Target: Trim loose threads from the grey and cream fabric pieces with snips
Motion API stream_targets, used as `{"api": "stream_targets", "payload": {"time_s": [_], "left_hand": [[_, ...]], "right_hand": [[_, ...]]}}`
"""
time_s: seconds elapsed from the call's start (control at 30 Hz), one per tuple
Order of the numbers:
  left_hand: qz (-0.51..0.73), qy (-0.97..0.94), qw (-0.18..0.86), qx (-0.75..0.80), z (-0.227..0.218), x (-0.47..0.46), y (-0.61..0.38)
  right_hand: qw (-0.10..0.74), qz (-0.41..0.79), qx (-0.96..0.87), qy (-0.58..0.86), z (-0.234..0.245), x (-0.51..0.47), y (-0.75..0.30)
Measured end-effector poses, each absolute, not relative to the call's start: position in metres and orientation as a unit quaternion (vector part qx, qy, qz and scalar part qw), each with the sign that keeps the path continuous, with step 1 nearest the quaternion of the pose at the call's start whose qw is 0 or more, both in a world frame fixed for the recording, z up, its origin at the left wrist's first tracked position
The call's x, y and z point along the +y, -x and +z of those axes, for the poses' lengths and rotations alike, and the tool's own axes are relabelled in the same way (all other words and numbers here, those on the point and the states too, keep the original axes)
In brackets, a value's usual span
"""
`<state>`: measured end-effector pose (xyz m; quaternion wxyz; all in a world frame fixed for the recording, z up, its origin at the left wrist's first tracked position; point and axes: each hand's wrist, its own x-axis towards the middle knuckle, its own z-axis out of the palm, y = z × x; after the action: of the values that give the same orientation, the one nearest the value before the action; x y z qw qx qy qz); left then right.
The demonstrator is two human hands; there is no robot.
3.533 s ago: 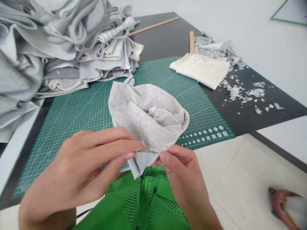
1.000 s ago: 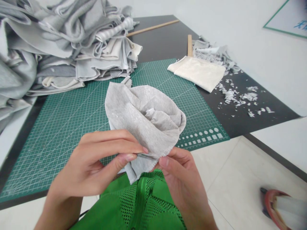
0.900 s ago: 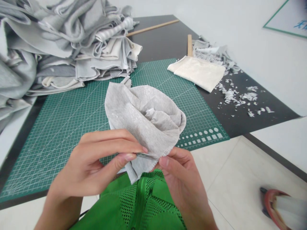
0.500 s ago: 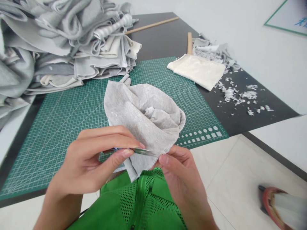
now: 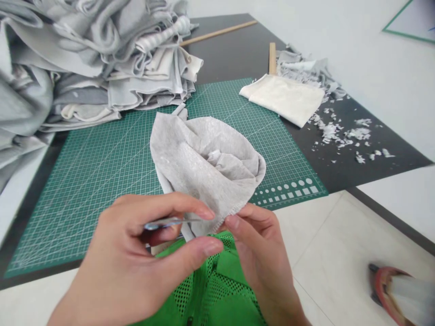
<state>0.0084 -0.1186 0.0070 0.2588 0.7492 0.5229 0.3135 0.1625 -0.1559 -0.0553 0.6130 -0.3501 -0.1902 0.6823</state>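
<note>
A crumpled piece of grey jersey cloth point(image 5: 204, 167) rises in front of me, its stitched hem at the bottom. My right hand point(image 5: 258, 258) pinches that hem between thumb and fingers. My left hand point(image 5: 142, 258) holds a small blue-handled tool with a thin metal tip point(image 5: 166, 222) between its fingers and thumb, the tip reaching toward the hem. The tool's exact kind is hard to tell. Part of the cloth's lower edge is hidden behind my hands.
A green cutting mat point(image 5: 102, 203) lies under the cloth on a black table point(image 5: 217, 59). A heap of grey cloth point(image 5: 102, 59) stands at the back left. A folded cream cloth point(image 5: 282, 97) and scattered scraps point(image 5: 335, 133) lie at the right. Green mesh fabric point(image 5: 217, 280) fills the bottom.
My left hand has drawn down and toward me, its thumb lower, showing more of the blue handle. The cloth sits a little higher, and my right hand still pinches the hem.
</note>
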Motion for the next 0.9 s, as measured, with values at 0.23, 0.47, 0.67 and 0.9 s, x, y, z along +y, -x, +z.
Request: {"api": "stream_targets", "payload": {"time_s": [0.23,0.47,0.67,0.9], "left_hand": [[0.276,-0.770,0.172,0.549,0.008,-0.131,-0.023],[0.286,-0.780,0.180,0.527,0.007,-0.132,-0.025],[0.283,-0.784,0.173,0.524,0.010,-0.137,-0.026],[0.284,-0.794,0.181,0.506,0.011,-0.137,-0.027]], "right_hand": [[0.627,0.670,-0.198,0.344,-0.056,-0.159,-0.163],[0.626,0.643,-0.228,0.378,-0.055,-0.160,-0.164],[0.616,0.630,-0.253,0.400,-0.053,-0.161,-0.166],[0.627,0.623,-0.240,0.400,-0.052,-0.161,-0.166]]}}
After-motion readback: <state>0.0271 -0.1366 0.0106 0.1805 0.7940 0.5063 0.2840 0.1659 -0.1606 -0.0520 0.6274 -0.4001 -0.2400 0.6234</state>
